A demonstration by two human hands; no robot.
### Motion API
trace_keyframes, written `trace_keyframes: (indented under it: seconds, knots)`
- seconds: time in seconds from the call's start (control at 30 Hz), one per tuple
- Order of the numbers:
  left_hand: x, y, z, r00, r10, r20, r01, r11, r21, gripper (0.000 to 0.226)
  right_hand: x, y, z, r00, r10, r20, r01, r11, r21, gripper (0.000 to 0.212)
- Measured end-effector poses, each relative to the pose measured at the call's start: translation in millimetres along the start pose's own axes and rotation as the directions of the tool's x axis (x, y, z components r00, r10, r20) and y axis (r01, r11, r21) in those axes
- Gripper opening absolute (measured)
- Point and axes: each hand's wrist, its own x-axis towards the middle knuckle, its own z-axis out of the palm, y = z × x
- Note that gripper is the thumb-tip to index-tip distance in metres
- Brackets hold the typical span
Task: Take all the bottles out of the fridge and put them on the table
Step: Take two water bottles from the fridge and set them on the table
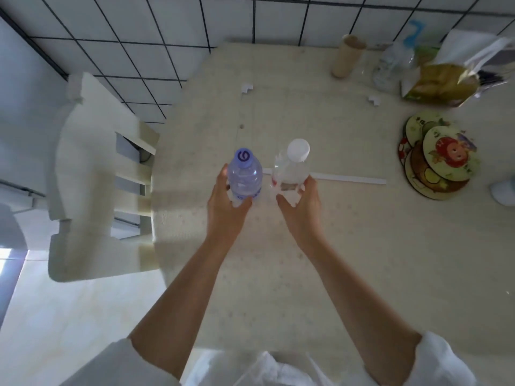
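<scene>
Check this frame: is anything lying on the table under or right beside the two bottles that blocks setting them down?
Nothing visible blocks them. Only a flat white strip on the table runs behind the purple-capped bottle and white-capped bottle; coasters sit clear, right.

Place: home dining corner
Signs: tiled wall, white chair, table with coasters, snack bag

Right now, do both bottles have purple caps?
No: the left hand holds a purple-capped bottle, the right hand a white-capped bottle.
</scene>
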Motion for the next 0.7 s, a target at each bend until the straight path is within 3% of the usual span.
trace_keyframes:
  seconds: [0.13,0.37,0.5,0.7]
  knots:
    - [-31,-14,-7,0.991,-0.125,0.042,0.123,0.991,0.047,0.064,-25,11,-7,1.0,0.011,0.02,-0.01,0.998,-0.057,0.063]
    - [-136,-15,-14,0.996,-0.075,0.04,0.072,0.995,0.066,0.032,-117,40,-31,0.987,-0.096,0.125,0.109,0.989,-0.104,0.048]
    - [-223,-16,-27,0.996,-0.076,-0.043,0.079,0.994,0.08,0.027,-186,56,-54,0.947,-0.201,0.25,0.251,0.95,-0.186,0.041]
    - [-347,-30,-53,0.971,-0.145,-0.192,0.164,0.983,0.087,0.022,-283,69,-75,0.844,-0.239,0.481,0.365,0.912,-0.186,0.039]
